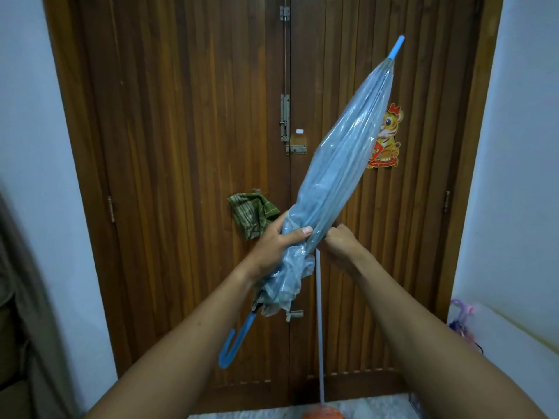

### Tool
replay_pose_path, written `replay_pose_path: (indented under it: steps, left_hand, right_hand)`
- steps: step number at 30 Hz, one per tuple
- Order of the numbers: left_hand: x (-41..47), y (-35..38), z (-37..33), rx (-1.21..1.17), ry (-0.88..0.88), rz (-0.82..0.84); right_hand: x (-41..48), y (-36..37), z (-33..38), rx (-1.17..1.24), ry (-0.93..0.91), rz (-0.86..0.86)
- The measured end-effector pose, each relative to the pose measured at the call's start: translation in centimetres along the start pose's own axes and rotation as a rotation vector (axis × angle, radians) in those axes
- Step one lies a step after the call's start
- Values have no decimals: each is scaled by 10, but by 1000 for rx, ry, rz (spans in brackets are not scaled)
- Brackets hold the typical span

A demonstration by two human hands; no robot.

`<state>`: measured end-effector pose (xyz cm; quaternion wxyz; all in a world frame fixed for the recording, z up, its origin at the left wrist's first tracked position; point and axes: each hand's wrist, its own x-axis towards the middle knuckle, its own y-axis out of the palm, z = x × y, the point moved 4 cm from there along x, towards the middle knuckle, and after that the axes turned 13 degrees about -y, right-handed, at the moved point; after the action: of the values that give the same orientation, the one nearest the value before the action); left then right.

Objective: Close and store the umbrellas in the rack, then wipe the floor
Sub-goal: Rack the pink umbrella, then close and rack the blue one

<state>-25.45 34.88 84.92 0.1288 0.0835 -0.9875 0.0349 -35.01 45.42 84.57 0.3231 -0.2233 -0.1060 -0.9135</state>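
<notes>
One folded blue umbrella (341,152) is slanting before a wooden door (181,116), tip uppermost, partly covering a tiger sticker (388,137). The left hand (272,240) is gripping its lower canopy; the right hand (340,243) is curling against the far side, fingertips hidden, so whether it is gripping cannot be told.

A home entryway: wooden double door (211,146) with bolts, tiger sticker (388,137), painted walls (30,116).
</notes>
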Motion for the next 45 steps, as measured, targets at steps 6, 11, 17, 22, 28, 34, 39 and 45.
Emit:
replay_pose_path:
  steps: [6, 11, 17, 22, 28, 34, 39, 45]
  left_hand:
    - [-5, -19, -6, 45, 16, -82]
    - [-4, -38, 4, 234, 2, -279]
    - [-5, -52, 15, 537, -28, -539]
    - [4, -39, 17, 810, 60, -717]
    - [11, -23, 16, 706, 71, -581]
    - [2, -2, 13, -213, -112, -53]
    - [4, -1, 19, -421, -99, -107]
    - [4, 24, 28, -719, -200, 41]
  right_hand:
    - [-2, 2, -5, -13, -12, -9]
    - [-7, 3, -9, -162, 6, 120]
    - [-17, 1, 1, -382, -113, 171]
    - [-22, 20, 25, -360, -286, 220]
    - [-6, 14, 46, -284, -364, 138]
    - [-5, 4, 44, -127, -324, 143]
    - [-10, -2, 44, 69, -295, 92]
    - [-16, 2, 49, 120, -257, 140]
